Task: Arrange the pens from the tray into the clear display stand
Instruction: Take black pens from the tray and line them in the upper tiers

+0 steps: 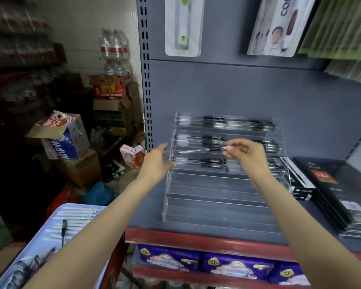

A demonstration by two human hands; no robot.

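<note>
Beside black boxes (329,184), right hand (245,155) pinches pen (200,150) over stand (217,197); left hand (154,163) released.

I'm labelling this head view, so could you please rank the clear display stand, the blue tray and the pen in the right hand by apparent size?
1. Clear display stand.
2. Blue tray, partly hidden and nearer, so unsure.
3. Pen, pinched by right hand.

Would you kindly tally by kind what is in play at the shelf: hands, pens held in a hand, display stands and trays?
hands: 2, the left hand and the right hand
pen pinched in the right hand: 1
display stand: 1
tray: 1
total: 5
</note>
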